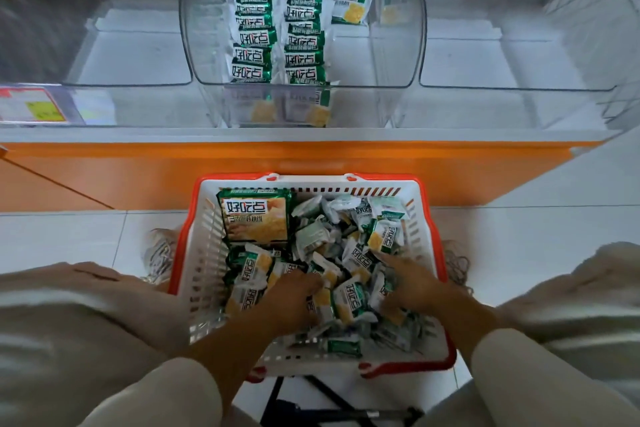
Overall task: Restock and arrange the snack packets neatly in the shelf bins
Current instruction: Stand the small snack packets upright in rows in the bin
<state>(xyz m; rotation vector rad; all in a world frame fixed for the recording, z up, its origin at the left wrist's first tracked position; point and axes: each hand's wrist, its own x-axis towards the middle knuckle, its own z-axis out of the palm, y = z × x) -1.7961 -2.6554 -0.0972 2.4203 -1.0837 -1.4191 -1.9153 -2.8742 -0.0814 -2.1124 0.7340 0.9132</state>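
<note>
A red and white basket (pixel 202 253) on the floor holds a heap of small green and white snack packets (pixel 349 246) and one large bag of the same brand (pixel 255 218). Both my hands are down in the heap. My left hand (pixel 294 298) lies on packets at the middle, fingers dug in among them. My right hand (pixel 412 281) rests on packets further right, fingers spread. Whether either hand grips a packet is hidden. Above, a clear middle bin (pixel 194 45) on the shelf holds two tidy rows of packets (pixel 277 28) and one upright packet (pixel 349 3).
Clear bins stand on either side, left (pixel 138 55) and right (pixel 502 59). An orange shelf front (pixel 311 163) runs across below the bins. A price label (pixel 31 107) sits at the left edge. My knees flank the basket on the white tiled floor.
</note>
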